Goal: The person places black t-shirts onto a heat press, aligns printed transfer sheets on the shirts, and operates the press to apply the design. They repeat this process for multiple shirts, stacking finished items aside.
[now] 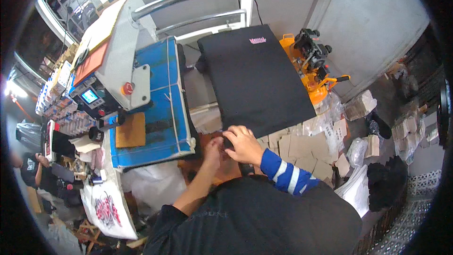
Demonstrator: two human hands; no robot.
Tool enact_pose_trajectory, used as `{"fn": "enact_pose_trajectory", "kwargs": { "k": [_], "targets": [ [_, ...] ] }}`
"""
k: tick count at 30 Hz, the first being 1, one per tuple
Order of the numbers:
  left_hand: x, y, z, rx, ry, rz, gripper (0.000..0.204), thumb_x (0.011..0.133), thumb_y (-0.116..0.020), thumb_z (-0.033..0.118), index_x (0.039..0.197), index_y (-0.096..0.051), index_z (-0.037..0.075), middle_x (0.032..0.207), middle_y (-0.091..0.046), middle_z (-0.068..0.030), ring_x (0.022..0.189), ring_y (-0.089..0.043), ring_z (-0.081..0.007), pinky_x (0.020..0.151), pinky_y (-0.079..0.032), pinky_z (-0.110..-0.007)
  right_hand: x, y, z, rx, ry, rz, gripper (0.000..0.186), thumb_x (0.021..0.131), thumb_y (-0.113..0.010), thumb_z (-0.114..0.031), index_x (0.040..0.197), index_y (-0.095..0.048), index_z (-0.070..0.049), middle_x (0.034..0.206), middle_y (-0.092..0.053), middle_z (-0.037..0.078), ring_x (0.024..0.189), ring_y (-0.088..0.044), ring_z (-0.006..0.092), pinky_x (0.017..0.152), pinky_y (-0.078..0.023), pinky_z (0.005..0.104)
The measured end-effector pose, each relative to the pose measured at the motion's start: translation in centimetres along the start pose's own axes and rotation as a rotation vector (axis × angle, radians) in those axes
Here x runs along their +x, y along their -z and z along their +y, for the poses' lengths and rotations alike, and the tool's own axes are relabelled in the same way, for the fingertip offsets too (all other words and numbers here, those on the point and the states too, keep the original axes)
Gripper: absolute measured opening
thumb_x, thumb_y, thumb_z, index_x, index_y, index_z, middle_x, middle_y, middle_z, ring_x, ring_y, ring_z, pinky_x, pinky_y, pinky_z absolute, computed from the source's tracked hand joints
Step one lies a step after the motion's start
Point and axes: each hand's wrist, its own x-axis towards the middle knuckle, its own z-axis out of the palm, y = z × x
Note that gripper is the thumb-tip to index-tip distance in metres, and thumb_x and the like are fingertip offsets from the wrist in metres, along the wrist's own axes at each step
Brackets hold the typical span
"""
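A black cloth point(257, 82) with a small pink print near its far edge lies flat on a board in front of me. My right hand point(244, 144) is at its near left corner, fingers curled with dark fabric between them and the thumb. Close beside it, my left hand point(214, 155) is closed, its fingertips bunched near the same corner. What the left fingers hold, if anything, is too small to make out. A blue sleeve band with pale stripes point(287, 174) covers my right forearm.
To the left stands a heat press with a blue-covered plate point(163, 118), a lit screen point(89, 96) and a red knob point(127, 89). An orange compressor point(314, 85) sits beyond the cloth. Cardboard pieces point(302, 148) lie at the right. Another person point(35, 170) is at far left.
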Motion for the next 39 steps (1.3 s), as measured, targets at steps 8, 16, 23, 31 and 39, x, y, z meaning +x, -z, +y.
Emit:
{"fn": "enact_pose_trajectory", "kwargs": {
  "k": [8, 16, 23, 31, 39],
  "targets": [
    [0.9, -1.8, 1.5, 0.278, -0.015, 0.189, 0.031, 0.101, -0.063, 0.04, 0.102, -0.063, 0.008, 0.082, -0.061, -0.0012, 0.072, -0.055, -0.0126, 0.066, -0.045, -0.029, 1.1, -1.1, 8.2, -0.157, 0.196, 0.009, 0.025, 0.082, -0.073, -0.034, 0.089, -0.073, -0.01, 0.103, -0.068, 0.01, 0.102, -0.062, 0.0309, 0.092, -0.045, 0.049],
    [-1.1, -2.9, 1.7, -0.036, -0.458, -0.211, 0.017, 0.102, -0.063, 0.018, 0.109, -0.067, 0.003, 0.1, -0.071, -0.0035, 0.091, -0.065, -0.0133, 0.087, -0.052, -0.032, 0.8, 2.5, 4.1, -0.073, 0.059, 0.026, 0.024, 0.079, -0.07, -0.02, 0.1, -0.068, -0.009, 0.102, -0.069, 0.013, 0.101, -0.066, 0.0346, 0.086, -0.053, 0.0482],
    [-4.6, -4.6, -0.3, -0.581, -0.115, -0.54, 0.068, 0.1, -0.051, 0.06, 0.14, -0.053, 0.005, 0.145, -0.052, -0.0112, 0.128, -0.053, -0.0307, 0.109, -0.04, -0.052, -1.6, 20.2, -2.5, 0.462, 0.641, -0.398, 0.032, 0.067, -0.073, 0.0, 0.099, -0.072, -0.002, 0.093, -0.072, 0.021, 0.087, -0.071, 0.0366, 0.077, -0.056, 0.0411],
    [-17.7, -1.3, 0.4, 0.236, -0.814, 0.053, 0.032, 0.096, -0.07, 0.027, 0.116, -0.07, 0.002, 0.119, -0.07, -0.0117, 0.107, -0.068, -0.0279, 0.099, -0.052, -0.043, -4.1, 14.6, -5.6, 1.275, -0.399, -0.733, 0.049, 0.095, -0.071, -0.042, 0.119, -0.066, 0.001, 0.106, -0.072, 0.013, 0.098, -0.071, 0.0265, 0.088, -0.059, 0.0421],
    [-33.0, 1.1, 6.3, 0.486, -0.941, -0.583, 0.051, 0.082, -0.079, 0.016, 0.128, -0.064, 0.001, 0.144, -0.053, -0.0247, 0.145, -0.041, -0.0341, 0.12, -0.028, -0.051, -7.1, 10.8, -11.3, 0.746, 0.155, -1.095, 0.026, 0.091, -0.068, -0.016, 0.109, -0.067, 0.003, 0.093, -0.071, 0.008, 0.088, -0.064, 0.0173, 0.08, -0.052, 0.0346]
  ]
}}
